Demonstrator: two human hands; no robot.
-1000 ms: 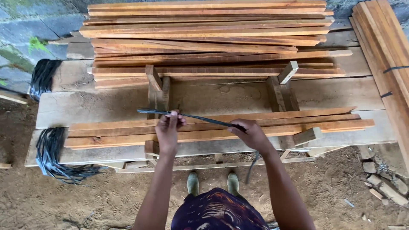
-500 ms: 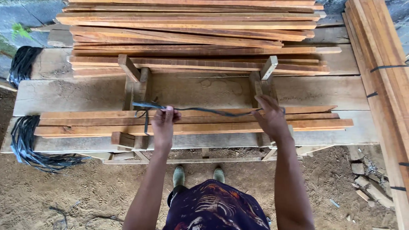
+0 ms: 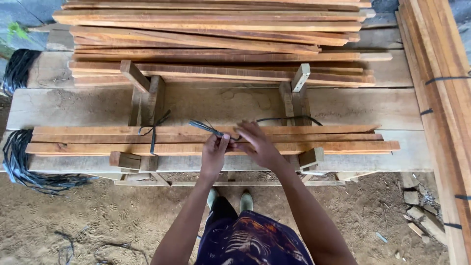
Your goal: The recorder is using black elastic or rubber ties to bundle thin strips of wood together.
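Note:
A bundle of long wooden slats (image 3: 314,140) lies across a wooden jig in front of me. A black strap is tied around the bundle's left end (image 3: 152,132). My left hand (image 3: 215,153) pinches one end of another black strap (image 3: 206,128) over the middle of the bundle. Close beside it, my right hand (image 3: 256,143) holds the same strap, which trails off to the right in a curve (image 3: 289,118) toward the right upright of the jig (image 3: 300,78).
A big stack of loose slats (image 3: 216,39) lies behind the jig on a plank bench (image 3: 373,105). Strapped slat bundles (image 3: 441,98) run along the right. Coils of black strap (image 3: 19,157) hang at the left. Below is dirt ground with rubble (image 3: 417,211).
Both hands have come together at the middle of the bundle, from wide apart with the strap stretched between them. A tied strap now sits on the bundle's left end.

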